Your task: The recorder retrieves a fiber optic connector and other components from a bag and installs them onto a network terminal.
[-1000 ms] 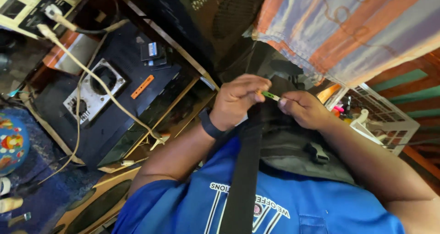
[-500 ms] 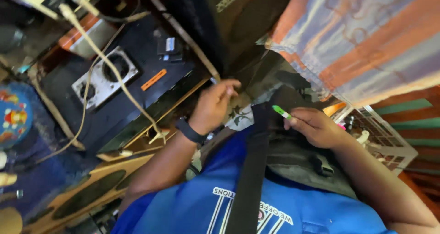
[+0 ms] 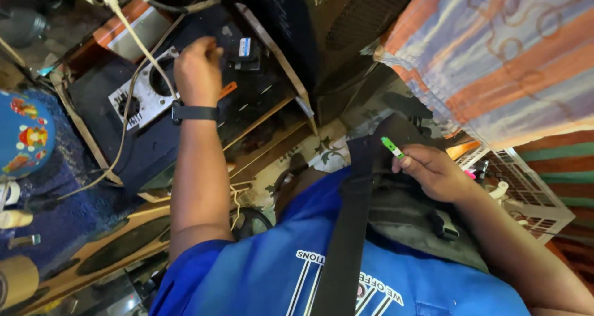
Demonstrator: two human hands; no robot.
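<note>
Our right hand sits close in at the chest, just over the dark bag that hangs from the black strap. Its fingers are curled and pressed together around the lower end of a small green piece, which pokes up and away past the fingertips with a pale tip showing. It looks like a light, stiff bit of plastic, thin enough to slip or snap if squeezed sideways. We judge the safest hold is where we have it now, pinched low on the body with the tip left free.

Our left hand is stretched well forward, wearing a dark wristband. Its fingers are bunched and bent down onto the top of a black box, right beside a small dark block with a blue and white label. We cannot tell whether those fingers pinch anything. An orange strip lies just under the hand, a grey metal plate with round holes sits to its left, and a pale cable runs across that plate. A striped cloth hangs beyond the right hand.
</note>
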